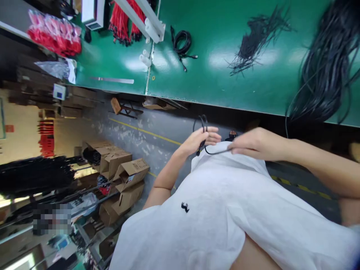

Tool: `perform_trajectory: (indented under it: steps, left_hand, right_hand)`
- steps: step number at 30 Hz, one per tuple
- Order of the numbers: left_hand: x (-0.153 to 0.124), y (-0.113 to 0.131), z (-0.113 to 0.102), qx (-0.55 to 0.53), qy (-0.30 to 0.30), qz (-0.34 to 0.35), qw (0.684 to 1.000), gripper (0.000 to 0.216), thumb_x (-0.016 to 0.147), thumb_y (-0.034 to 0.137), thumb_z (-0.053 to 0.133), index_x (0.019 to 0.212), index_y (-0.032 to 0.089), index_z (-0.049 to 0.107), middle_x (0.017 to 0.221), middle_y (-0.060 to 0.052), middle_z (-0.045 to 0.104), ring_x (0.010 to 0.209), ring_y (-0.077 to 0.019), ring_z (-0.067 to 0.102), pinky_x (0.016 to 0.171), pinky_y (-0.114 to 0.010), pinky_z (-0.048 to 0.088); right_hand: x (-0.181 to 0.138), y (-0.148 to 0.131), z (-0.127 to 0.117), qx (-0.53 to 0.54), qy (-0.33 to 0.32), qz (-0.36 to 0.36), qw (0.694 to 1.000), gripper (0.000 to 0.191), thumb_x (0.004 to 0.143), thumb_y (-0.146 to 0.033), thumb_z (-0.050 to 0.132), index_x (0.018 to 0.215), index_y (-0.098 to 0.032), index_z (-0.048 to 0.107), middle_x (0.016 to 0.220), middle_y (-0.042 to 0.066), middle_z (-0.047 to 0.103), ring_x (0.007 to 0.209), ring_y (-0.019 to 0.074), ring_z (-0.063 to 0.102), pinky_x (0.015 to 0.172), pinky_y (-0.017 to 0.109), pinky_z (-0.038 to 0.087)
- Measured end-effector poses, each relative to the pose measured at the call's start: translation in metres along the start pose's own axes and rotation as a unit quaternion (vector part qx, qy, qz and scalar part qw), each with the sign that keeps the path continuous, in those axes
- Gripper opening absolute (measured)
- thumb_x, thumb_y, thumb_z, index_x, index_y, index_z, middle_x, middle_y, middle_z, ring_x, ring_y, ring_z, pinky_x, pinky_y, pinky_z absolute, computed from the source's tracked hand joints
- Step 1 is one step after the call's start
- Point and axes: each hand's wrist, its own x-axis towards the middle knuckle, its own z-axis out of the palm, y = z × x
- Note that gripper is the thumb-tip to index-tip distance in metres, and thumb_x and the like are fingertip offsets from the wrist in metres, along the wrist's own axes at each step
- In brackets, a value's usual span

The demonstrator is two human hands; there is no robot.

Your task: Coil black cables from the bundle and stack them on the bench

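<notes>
My left hand (pixel 201 139) is closed around a partly coiled black cable (pixel 205 122), thumb pressed over the loops and the other fingers stretched to the right. From there a length of the cable runs across to my right hand (pixel 253 142), which pinches it in front of my white shirt; this hand is slightly blurred. A connector end hangs below my left palm. On the green table above lies a finished-looking coil of black cable (pixel 182 43) with its two plug ends loose. A pile of short black ties (pixel 255 39) lies to its right.
A large bundle of black cables (pixel 323 71) hangs over the table edge at right. A white post bracket (pixel 153 30) stands on the green table (pixel 213 82). A metal ruler-like strip (pixel 115 80), red cable bundles (pixel 128 20) and bagged red cables (pixel 56 33) are left. Cardboard boxes (pixel 131 172) stand on the floor.
</notes>
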Motion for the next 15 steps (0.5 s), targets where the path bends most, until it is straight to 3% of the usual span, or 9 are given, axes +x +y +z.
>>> perform_trajectory:
  steps: [2, 5, 10, 15]
  left_hand:
    - [0.003, -0.006, 0.011, 0.015, -0.087, -0.042, 0.995, 0.045, 0.080, 0.047, 0.075, 0.105, 0.010, 0.068, 0.083, -0.011, 0.076, 0.071, -0.0192, 0.074, 0.066, -0.027, 0.058]
    - [-0.002, -0.002, 0.015, -0.001, -0.151, -0.049, 0.987, 0.041, 0.080, 0.048, 0.071, 0.092, 0.008, 0.071, 0.057, -0.006, 0.068, 0.040, -0.0125, 0.057, 0.041, -0.021, 0.044]
    - [-0.003, 0.005, 0.010, -0.074, -0.162, -0.076, 0.981, 0.027, 0.075, 0.036, 0.068, 0.079, 0.009, 0.072, 0.038, 0.001, 0.052, 0.024, -0.0075, 0.033, 0.030, -0.018, 0.026]
    - [-0.001, 0.007, 0.011, -0.139, -0.089, -0.119, 0.979, 0.020, 0.078, 0.023, 0.055, 0.072, 0.011, 0.069, 0.036, 0.003, 0.044, 0.021, -0.0050, 0.023, 0.027, -0.016, 0.019]
  right_hand:
    - [0.020, 0.002, -0.021, -0.014, 0.040, 0.028, 0.999, 0.042, 0.101, -0.046, 0.042, 0.097, -0.022, 0.075, 0.088, 0.003, 0.075, 0.074, 0.0149, 0.066, 0.065, 0.025, 0.041]
    - [0.031, 0.020, -0.036, -0.007, 0.067, 0.070, 0.995, 0.038, 0.099, -0.047, 0.045, 0.093, -0.022, 0.074, 0.087, 0.001, 0.075, 0.075, 0.0142, 0.065, 0.067, 0.025, 0.041]
    - [0.034, 0.032, -0.029, 0.045, 0.064, 0.092, 0.993, 0.036, 0.096, -0.047, 0.048, 0.090, -0.022, 0.072, 0.087, 0.001, 0.074, 0.076, 0.0142, 0.065, 0.071, 0.026, 0.041]
    - [0.047, 0.025, -0.022, 0.063, 0.096, 0.089, 0.989, 0.037, 0.096, -0.047, 0.047, 0.089, -0.021, 0.072, 0.085, 0.002, 0.073, 0.077, 0.0149, 0.064, 0.072, 0.026, 0.041]
